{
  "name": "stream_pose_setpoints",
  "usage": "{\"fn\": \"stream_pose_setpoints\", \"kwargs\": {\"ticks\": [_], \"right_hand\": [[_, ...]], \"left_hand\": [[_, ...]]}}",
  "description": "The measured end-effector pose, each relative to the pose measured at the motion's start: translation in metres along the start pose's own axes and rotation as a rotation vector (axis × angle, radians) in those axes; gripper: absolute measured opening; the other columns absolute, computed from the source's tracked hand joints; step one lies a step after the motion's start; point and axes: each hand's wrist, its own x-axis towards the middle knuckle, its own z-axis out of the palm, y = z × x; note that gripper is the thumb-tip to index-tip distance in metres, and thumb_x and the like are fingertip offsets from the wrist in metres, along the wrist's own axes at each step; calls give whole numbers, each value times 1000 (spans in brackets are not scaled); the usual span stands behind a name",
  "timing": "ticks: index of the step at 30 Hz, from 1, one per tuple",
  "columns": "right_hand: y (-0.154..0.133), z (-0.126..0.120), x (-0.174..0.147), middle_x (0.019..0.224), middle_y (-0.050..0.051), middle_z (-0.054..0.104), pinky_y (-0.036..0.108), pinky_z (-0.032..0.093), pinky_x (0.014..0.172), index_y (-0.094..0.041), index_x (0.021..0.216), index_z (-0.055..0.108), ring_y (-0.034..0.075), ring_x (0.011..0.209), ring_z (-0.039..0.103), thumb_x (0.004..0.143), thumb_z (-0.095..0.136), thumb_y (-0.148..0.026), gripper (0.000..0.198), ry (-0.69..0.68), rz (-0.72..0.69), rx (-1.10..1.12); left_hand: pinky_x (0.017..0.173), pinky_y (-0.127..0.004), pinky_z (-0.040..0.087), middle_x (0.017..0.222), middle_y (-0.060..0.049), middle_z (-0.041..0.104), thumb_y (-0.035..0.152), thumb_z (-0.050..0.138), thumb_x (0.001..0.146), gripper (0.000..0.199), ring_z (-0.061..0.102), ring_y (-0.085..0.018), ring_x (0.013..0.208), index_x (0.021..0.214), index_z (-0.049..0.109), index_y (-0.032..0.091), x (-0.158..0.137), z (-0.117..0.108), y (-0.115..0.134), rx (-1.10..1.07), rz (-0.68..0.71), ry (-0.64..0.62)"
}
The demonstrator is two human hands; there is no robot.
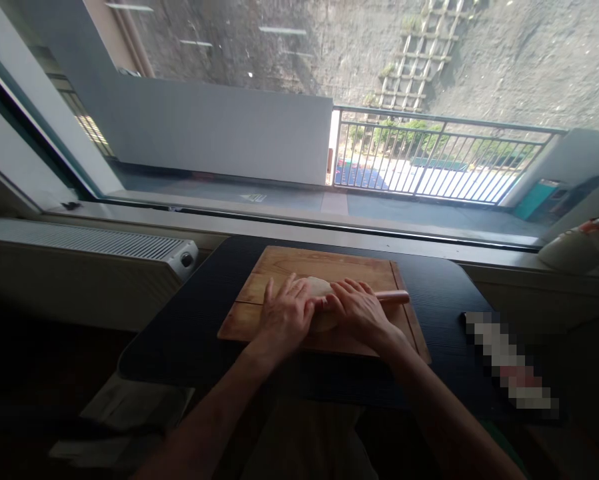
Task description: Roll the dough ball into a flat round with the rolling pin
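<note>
A wooden rolling pin (392,297) lies across a pale piece of dough (319,286) on a wooden cutting board (329,260). My left hand (286,310) rests on the left part of the pin, its fingers stretched forward and apart, palm down. Over the pin's middle and right part lies my right hand (359,307), fingers extended and flat rather than wrapped round. The pin's right handle sticks out beyond that hand; its left end is hidden under the left one. Dough shows between the hands and just in front of my right wrist.
The board sits on a dark table (179,333) with rounded corners. At its right edge is a blurred-out flat object (509,363). A white radiator (129,257) stands at left below a large window. A pale rounded object (574,250) is on the right of the sill.
</note>
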Motion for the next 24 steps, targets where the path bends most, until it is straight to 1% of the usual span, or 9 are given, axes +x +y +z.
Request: {"fn": "stream_pose_setpoints", "kwargs": {"ticks": [3, 6, 8, 11, 14, 16, 18, 21, 24], "right_hand": [[3, 1, -52, 141, 3, 39, 38, 20, 108, -24, 134, 39, 19, 132, 27, 95, 24, -39, 45, 52, -13, 7], [15, 1, -66, 142, 1, 38, 37, 18, 109, -25, 136, 39, 18, 134, 24, 95, 24, -39, 45, 35, 1, -10], [27, 1, -52, 138, 1, 43, 39, 19, 108, -25, 132, 43, 19, 133, 26, 95, 23, -39, 44, 50, 64, -46], [36, -1, -21, 133, 3, 49, 42, 24, 104, -25, 126, 50, 22, 131, 30, 95, 22, -40, 44, 64, 193, -99], [31, -1, -17, 129, 3, 52, 42, 29, 100, -26, 121, 53, 22, 130, 32, 95, 21, -40, 44, 59, 235, -104], [20, 1, -37, 132, 4, 50, 41, 29, 101, -25, 125, 50, 22, 131, 30, 95, 22, -41, 44, 90, 207, -106], [8, 6, -66, 138, 6, 43, 41, 25, 105, -20, 132, 42, 22, 132, 28, 94, 25, -42, 48, 127, 163, -123], [-2, 12, -100, 144, 7, 34, 41, 21, 108, -16, 139, 34, 21, 134, 24, 92, 29, -42, 54, 125, 78, -137], [4, 12, -98, 144, 6, 35, 40, 21, 109, -18, 139, 34, 20, 135, 24, 92, 29, -42, 53, 98, 47, -128]], "left_hand": [[111, -49, 11, 140, -5, 42, 31, 30, 91, 45, 29, -22, 133, 133, 42, 19, -35, -7, 8, -14, 76, -6], [111, -49, 11, 141, -6, 40, 30, 30, 91, 46, 29, -22, 133, 134, 41, 19, -44, -9, 12, -19, 84, -8], [111, -50, 12, 139, -7, 44, 32, 29, 92, 45, 30, -23, 132, 132, 43, 19, -28, -5, 11, -15, 48, 2], [108, -55, 14, 132, -8, 52, 35, 27, 92, 44, 34, -25, 130, 124, 52, 19, 10, 4, 11, 1, -39, 21], [107, -57, 15, 128, -8, 55, 36, 28, 91, 42, 36, -27, 128, 117, 58, 21, 30, 6, 10, 7, -72, 14], [108, -54, 15, 130, -7, 53, 35, 29, 91, 41, 34, -25, 130, 119, 56, 21, 20, 2, 8, -8, -44, 17], [109, -51, 15, 134, -6, 49, 33, 29, 92, 42, 31, -23, 132, 126, 50, 22, -4, -4, 6, -29, 4, 20], [111, -50, 12, 138, -4, 45, 32, 28, 92, 43, 29, -20, 133, 131, 44, 23, -37, -12, 3, -34, 32, 1], [110, -50, 13, 138, -4, 45, 32, 29, 92, 43, 29, -21, 133, 132, 43, 23, -35, -9, 4, -30, 18, -1]]}}
